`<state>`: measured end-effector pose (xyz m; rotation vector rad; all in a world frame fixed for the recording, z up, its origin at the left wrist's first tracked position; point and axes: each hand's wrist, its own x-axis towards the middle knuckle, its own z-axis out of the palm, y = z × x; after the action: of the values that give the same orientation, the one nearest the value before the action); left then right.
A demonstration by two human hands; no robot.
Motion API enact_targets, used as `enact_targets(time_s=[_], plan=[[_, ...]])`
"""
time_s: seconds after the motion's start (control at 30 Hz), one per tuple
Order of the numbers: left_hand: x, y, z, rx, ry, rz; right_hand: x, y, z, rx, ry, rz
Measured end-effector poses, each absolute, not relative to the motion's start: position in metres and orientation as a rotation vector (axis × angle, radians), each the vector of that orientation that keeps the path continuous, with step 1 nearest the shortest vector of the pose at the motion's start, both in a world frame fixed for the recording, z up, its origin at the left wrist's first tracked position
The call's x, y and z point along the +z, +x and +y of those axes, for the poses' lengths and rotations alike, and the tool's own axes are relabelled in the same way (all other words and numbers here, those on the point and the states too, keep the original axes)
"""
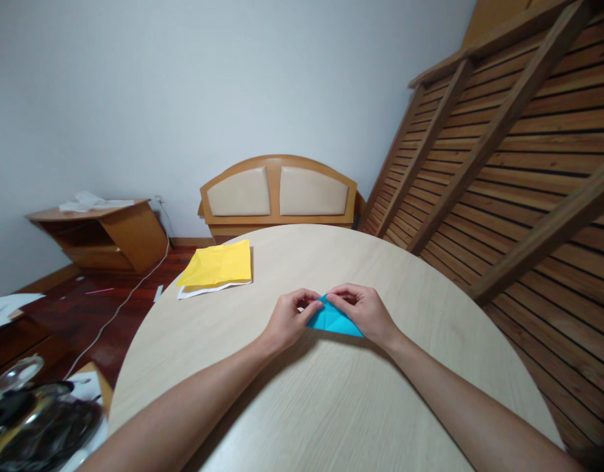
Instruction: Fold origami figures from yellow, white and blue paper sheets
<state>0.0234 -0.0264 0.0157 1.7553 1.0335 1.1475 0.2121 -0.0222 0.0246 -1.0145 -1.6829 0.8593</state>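
Observation:
A piece of blue folded paper (pixel 330 321), roughly triangular with crease lines, is held just over the round table (pixel 302 406). My left hand (pixel 288 317) pinches its upper left side between thumb and fingers. On the upper right, my right hand (pixel 365 311) grips the same paper with the thumb on its face. Both thumbs come close together near the top point. The fingers behind the paper are partly hidden. Yellow paper (pixel 218 262), creased, lies on white paper (pixel 204 290) at the table's back left.
A wooden headboard (pixel 277 165) stands behind the table. Wooden slatted panels (pixel 479 177) lean along the right. To the left are a low cabinet (pixel 139 236) with papers on top, a white cable (pixel 120 307) on the floor, and a dark glossy object (pixel 51 426) near the table edge.

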Motion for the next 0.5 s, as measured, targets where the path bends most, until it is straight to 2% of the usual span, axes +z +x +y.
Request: enact_targets(time_s=[0.5], plan=[[0.0151, 0.0245, -0.0258, 1.158, 1.724, 1.064, 0.0242, 0.2129, -0.0235, 0.815, -1.030, -1.732]])
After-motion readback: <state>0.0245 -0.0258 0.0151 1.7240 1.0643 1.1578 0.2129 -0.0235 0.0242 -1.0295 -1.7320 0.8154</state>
